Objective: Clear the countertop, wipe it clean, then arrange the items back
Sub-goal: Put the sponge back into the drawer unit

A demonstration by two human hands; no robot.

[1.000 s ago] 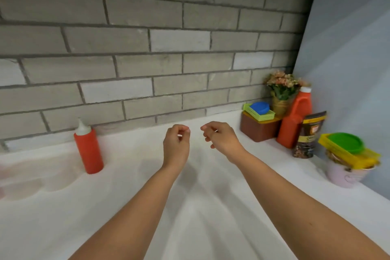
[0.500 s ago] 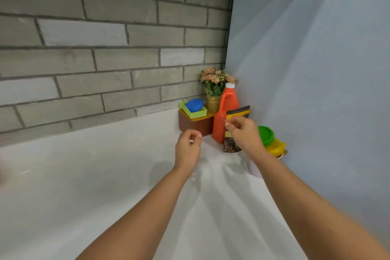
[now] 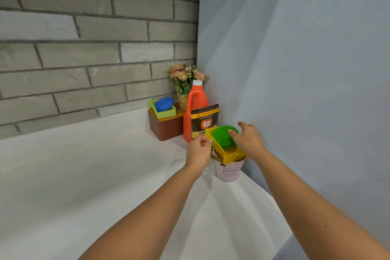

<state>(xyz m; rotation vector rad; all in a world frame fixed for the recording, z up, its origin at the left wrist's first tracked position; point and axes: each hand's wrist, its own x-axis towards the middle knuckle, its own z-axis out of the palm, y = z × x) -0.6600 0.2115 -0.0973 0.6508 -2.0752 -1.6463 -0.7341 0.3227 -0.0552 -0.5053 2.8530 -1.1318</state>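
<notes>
At the far right corner of the white countertop (image 3: 105,175), the right hand's spread, relaxed fingers (image 3: 231,132) touch a round green plastic lid (image 3: 221,137). The right hand (image 3: 247,141) grips nothing. The lid lies in a yellow slotted plastic basket (image 3: 230,155), which is perched tilted on a pink metal pail (image 3: 230,172). The left hand (image 3: 199,150) is curled at the basket's near corner; whether it pinches the rim I cannot tell.

The basket and lid look light, stiff and loosely stacked, so I would lift them by both side rims.

Behind stand:
- one brown coffee pouch (image 3: 205,121)
- one orange plastic jug (image 3: 195,110)
- one brown box (image 3: 165,127)
- a second basket, green (image 3: 166,113), holding a second lid, blue (image 3: 163,104)
- one flower pot (image 3: 184,79)

"Great Taste" on pouch (image 3: 204,121) — "Flower" on pink bucket (image 3: 229,172).
</notes>
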